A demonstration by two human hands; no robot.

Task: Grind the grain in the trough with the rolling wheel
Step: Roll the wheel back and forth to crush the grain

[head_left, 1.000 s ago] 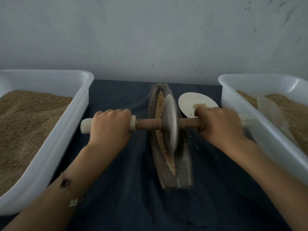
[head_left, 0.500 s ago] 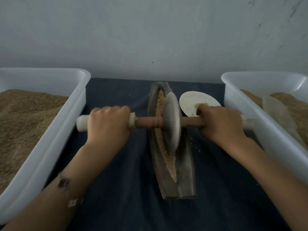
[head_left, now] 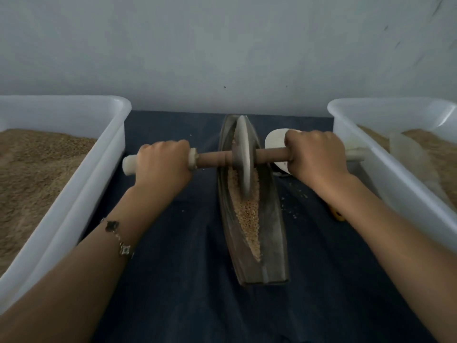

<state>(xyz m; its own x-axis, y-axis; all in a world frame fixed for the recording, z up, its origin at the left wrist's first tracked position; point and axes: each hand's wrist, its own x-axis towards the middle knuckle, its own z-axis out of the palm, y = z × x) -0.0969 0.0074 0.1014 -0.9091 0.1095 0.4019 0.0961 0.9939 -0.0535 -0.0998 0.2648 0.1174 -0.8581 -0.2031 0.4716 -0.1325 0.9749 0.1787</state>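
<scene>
A narrow dark boat-shaped trough (head_left: 273,224) lies lengthwise on the blue cloth, with tan grain (head_left: 247,214) heaped along its groove. The grey rolling wheel (head_left: 243,157) stands upright in the far half of the trough, on a wooden axle (head_left: 212,160) with white end grips. My left hand (head_left: 164,163) is closed round the left grip. My right hand (head_left: 315,153) is closed round the right side of the axle.
A white tub (head_left: 81,184) of brown grain stands at the left and a second white tub (head_left: 385,174) with grain and a clear scoop (head_left: 408,149) at the right. A white disc (head_left: 275,139) lies behind my right hand. Loose grains and a yellow object (head_left: 337,215) lie on the cloth.
Both hands have pushed the wheel away from me, from the trough's middle towards its far end. More grain now lies uncovered in the near half.
</scene>
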